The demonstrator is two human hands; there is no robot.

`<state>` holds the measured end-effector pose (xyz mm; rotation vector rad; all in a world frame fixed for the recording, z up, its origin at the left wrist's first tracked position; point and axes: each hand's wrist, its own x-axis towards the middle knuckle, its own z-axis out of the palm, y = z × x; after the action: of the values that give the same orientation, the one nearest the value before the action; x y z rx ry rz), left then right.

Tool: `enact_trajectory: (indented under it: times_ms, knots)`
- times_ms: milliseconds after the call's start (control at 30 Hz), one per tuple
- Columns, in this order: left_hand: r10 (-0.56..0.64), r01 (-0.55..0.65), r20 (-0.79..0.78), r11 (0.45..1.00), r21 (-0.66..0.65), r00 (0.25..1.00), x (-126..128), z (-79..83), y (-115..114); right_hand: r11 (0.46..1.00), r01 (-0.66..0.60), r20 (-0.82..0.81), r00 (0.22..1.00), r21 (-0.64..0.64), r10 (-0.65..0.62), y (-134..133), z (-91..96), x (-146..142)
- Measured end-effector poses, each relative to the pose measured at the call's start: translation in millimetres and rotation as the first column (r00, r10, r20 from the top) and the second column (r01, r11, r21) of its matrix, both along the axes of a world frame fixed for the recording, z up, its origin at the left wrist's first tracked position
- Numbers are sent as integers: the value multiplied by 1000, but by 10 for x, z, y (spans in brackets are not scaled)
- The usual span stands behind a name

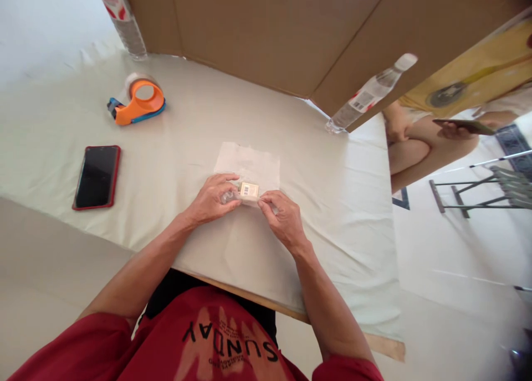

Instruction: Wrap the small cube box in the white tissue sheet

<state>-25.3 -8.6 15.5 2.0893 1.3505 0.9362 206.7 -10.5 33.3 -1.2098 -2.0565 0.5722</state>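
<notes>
A small cream box (pixel 249 190) with a barcode label lies on the near part of a whitish, translucent wrapping sheet (pixel 251 160), which is spread on the table. At the box's left side, my left hand (pixel 214 197) is curled with its thumb and forefinger around a crumpled, see-through fold of the sheet. On the other side, my right hand (pixel 284 215) pinches the sheet's edge at the box's near right corner. The fingertips hide parts of the sheet's near edge.
A phone (pixel 97 177) in a red case and an orange tape dispenser (pixel 141 103) lie to the left. Water bottles (pixel 368 96) stand beside a tall cardboard panel (pixel 266 32) at the back. A seated person (pixel 432 137) holds a phone beyond the table's right edge, near a folding stool (pixel 494 190).
</notes>
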Motion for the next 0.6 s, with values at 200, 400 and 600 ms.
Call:
enact_trajectory:
  times_ms: [200,400,600]
  knots:
    - [5,-5,92,1000,7,996,97,2,-20,990,-100,30,994,-102,103,117,45,49]
    - [12,-4,155,999,-54,988,103,40,-9,977,-187,97,976,-102,197,163,-21,-14]
    - [36,-4,236,990,-138,971,87,65,-4,988,-127,22,991,-84,129,69,-95,-87]
